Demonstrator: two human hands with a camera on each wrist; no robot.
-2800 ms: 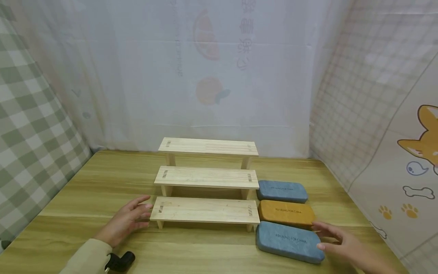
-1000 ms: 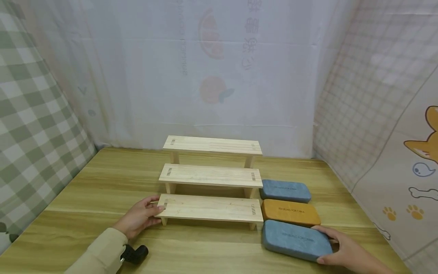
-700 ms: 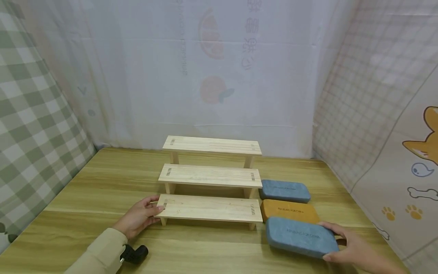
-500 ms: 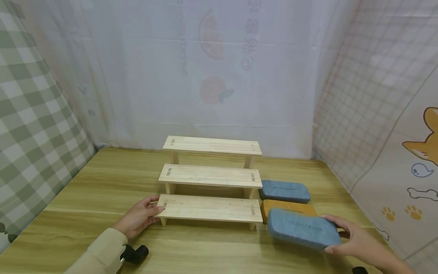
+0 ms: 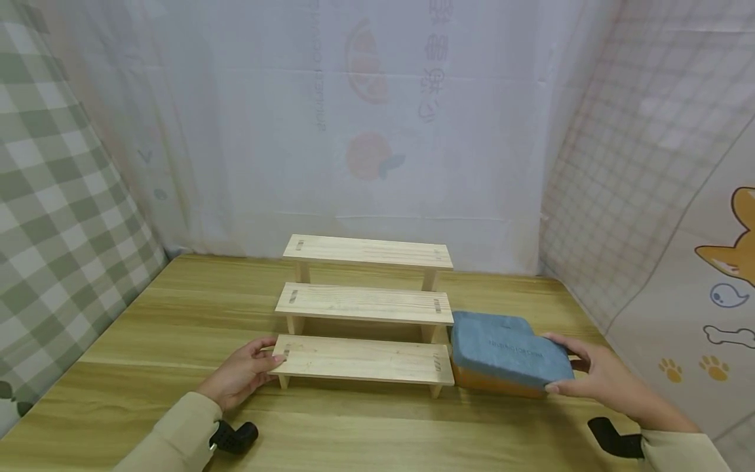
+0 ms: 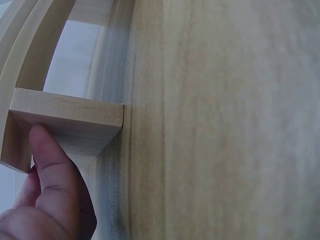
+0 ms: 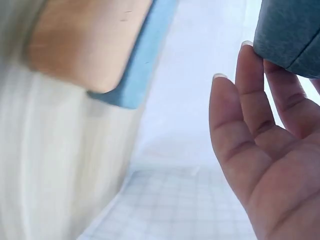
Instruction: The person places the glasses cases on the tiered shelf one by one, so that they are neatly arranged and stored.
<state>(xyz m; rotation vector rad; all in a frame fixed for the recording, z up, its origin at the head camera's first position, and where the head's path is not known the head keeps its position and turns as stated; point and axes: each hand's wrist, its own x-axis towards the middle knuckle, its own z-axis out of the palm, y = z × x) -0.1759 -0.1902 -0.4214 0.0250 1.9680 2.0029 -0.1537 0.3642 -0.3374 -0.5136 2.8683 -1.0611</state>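
Observation:
My left hand grips the left end of the lowest step of a three-tier wooden display stand, thumb over the top. In the left wrist view, its fingertip meets the step's supporting leg. By its right end, my right hand holds a blue glasses case with lettering on its lid, lifted above the table. Beneath it an orange glasses case is mostly covered. A second blue glasses case lies behind, partly hidden. Both show lower down in the right wrist view, the orange case overlapping the blue.
The stand sits mid-table on the wood-grain table, immediately left of the cases. A white curtain hangs at the back. Checked cloth bounds the left, printed cloth the right. Black wrist-mounted devices stick out near both hands.
My right hand has taken hold of the front blue case, lifted it and carried it away from me over the orange one. My left hand has moved in and taken the stand's lowest step.

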